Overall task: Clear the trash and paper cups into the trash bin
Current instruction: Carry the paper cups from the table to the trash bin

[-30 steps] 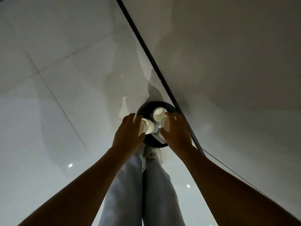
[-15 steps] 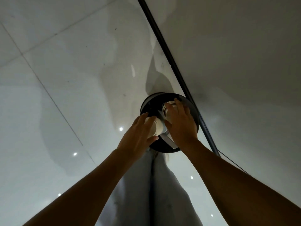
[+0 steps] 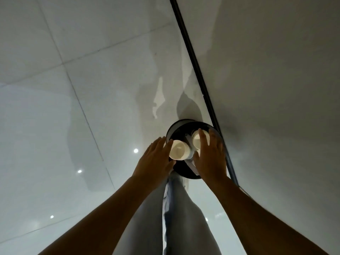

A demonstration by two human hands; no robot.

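Fingers are straightening on both my left hand (image 3: 156, 161) and right hand (image 3: 209, 155) — each grip is opening, and the paper cups (image 3: 179, 150) are dropping free into the trash bin (image 3: 170, 130) — nothing held.

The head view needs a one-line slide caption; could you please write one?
Both hands, left and right, hold white paper cups over a round black trash bin beside the wall.

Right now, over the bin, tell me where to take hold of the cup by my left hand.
Grip the left paper cup round its side wall just below the rim, coming from its left, where the left hand already lies. Its open mouth faces the camera, so the wall is the only firm hold. The right hand and the second cup crowd its other side above the trash bin.
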